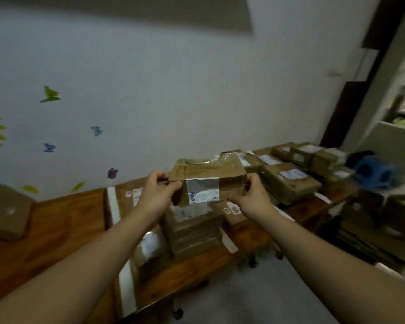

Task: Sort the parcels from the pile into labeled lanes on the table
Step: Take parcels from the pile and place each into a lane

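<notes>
Above the stack (192, 230), the left hand (158, 191) and right hand (250, 195) each grip one end of a brown box (208, 181). Right of the stack, more parcels (290, 183) lie on the bench (56, 218). Far left of the stack sits one lone parcel (7, 213).

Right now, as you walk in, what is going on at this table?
A person holds a taped cardboard parcel up in both hands, the left hand gripping one end and the right hand the other, above a stack of parcels on the wooden table. To the right lie more parcels; one box sits alone at far left.
</notes>
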Available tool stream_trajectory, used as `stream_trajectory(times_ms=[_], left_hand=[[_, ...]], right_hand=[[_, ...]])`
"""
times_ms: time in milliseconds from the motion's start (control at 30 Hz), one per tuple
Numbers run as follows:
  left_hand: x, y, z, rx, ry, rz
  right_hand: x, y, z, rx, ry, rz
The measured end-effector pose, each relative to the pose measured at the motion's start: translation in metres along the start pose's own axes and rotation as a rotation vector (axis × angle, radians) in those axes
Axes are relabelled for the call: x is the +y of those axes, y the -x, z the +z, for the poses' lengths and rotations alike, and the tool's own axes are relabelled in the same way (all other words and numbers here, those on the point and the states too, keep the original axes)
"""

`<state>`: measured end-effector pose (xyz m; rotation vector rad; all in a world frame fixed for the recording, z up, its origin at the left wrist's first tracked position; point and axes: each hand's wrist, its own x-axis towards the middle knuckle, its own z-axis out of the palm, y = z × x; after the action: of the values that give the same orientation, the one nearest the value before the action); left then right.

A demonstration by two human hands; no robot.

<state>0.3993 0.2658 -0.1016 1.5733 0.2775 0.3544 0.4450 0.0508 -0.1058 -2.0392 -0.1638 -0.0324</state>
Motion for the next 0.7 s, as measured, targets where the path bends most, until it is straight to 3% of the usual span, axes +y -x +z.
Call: stream_trajectory(times_ms=[333,500,700], left_hand=[[-0.01,-0.065,0.149,-0.251,-0.077,0.032],[-0.021,-0.133,0.206,-0.34,-0.067,0.027],[-0.021,-0.201,0.265,-0.419,-0.11,0.052]], right_hand=[[0.073,-0.064,-0.099,0.133,-0.09,0.11],[0.083,-0.122,-0.125,0.12,-0.135,0.042],[0.097,-0.197,-0.164,0.142,-0.025,0.004]])
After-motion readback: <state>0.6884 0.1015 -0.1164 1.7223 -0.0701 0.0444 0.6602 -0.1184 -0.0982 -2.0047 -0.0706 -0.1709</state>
